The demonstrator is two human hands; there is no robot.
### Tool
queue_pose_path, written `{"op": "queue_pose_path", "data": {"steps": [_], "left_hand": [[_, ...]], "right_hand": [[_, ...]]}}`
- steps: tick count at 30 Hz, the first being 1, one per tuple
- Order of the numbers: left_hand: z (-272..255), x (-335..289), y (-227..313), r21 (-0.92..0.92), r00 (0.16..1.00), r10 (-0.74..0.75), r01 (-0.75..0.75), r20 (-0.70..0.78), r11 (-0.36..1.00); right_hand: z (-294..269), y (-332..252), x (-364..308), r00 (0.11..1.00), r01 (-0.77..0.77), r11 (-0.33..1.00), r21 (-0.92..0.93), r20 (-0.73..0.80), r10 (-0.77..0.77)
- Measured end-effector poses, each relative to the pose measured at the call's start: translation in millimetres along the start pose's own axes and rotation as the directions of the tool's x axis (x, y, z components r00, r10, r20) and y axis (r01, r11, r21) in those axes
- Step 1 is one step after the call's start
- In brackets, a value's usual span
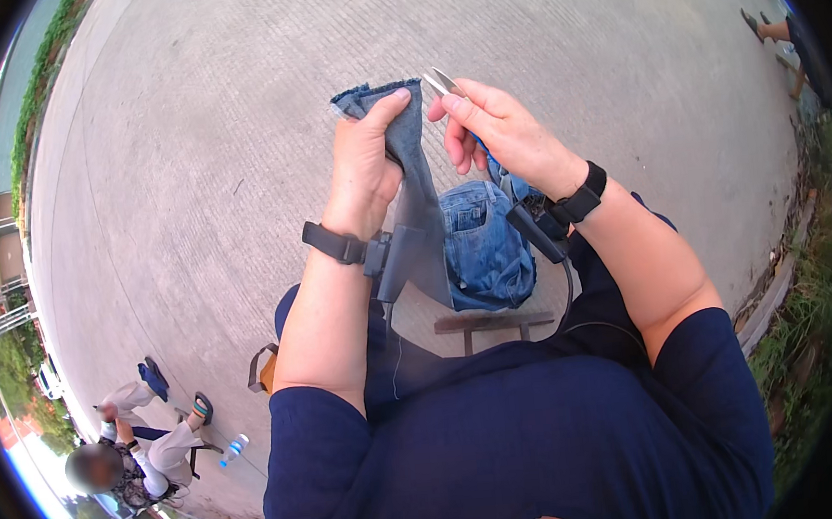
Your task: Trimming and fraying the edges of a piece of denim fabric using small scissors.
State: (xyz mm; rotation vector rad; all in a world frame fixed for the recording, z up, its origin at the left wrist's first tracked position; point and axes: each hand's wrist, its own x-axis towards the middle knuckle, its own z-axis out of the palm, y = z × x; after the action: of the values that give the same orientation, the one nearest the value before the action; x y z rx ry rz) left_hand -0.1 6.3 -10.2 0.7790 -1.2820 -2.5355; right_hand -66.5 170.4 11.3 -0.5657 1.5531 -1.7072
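My left hand [361, 162] is closed on the hem end of a jeans leg, holding it up in front of me with the thumb on top. From there the blue jeans [486, 250] hang down toward my lap, where a back pocket shows. Just right of the hem, my right hand [509, 135] grips small metal thread snips [440, 82] between thumb and fingers. Their blades point up and left, close to the hem's right corner. The snips' handles are mostly hidden in the fingers.
A small wooden stool or bench [493, 323] stands below the jeans. Left on the concrete [192, 227] are a yellow-brown bag [268, 371], a water bottle [234, 450] and a seated person [146, 462]. Another person's leg [774, 32] shows far right, above a grassy edge [812, 328].
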Motion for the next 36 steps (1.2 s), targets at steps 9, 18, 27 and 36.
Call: {"op": "queue_pose_path", "data": {"steps": [9,18,27,36], "left_hand": [[7,-5,2,-0.028,0.999,-0.037,0.038,0.020,0.999],[7,-5,0,-0.041,0.999,-0.038,0.039,0.038,0.998],[7,-5,-3,-0.026,0.998,-0.040,0.042,0.058,0.999],[-3,3,-4,-0.095,0.991,-0.135,0.134,0.000,0.986]], "right_hand": [[8,5,3,0.991,-0.128,0.991,0.047,0.051,0.125],[9,4,3,0.992,-0.126,0.990,0.059,0.033,0.124],[8,10,6,0.997,-0.068,0.990,0.126,-0.013,0.070],[2,4,5,0.995,-0.005,0.998,0.063,-0.100,0.012]]}}
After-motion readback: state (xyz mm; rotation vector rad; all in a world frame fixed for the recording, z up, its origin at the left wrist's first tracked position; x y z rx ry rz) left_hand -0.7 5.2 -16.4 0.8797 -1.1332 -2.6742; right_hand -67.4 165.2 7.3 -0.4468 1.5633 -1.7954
